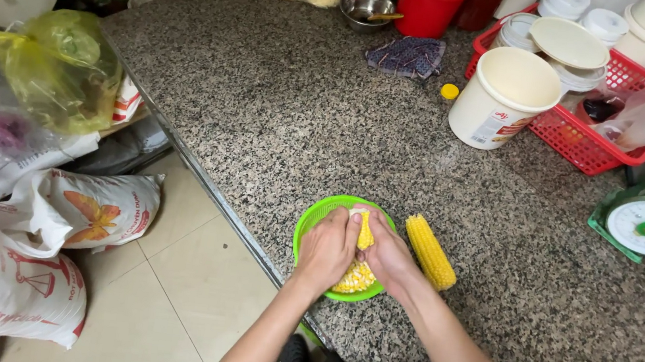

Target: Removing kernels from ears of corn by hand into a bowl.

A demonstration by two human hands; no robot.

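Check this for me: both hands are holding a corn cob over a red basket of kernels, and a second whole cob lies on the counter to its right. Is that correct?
Not quite. The head view shows the basket is green, not red. Otherwise correct: the left hand and right hand hold a corn cob over the kernels, and a second cob lies on the counter to its right.

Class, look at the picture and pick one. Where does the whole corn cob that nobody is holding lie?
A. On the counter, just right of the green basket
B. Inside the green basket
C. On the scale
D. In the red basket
A. The whole cob lies bare on the granite counter, just right of the green basket, while both hands, left and right, hold another cob over that basket.
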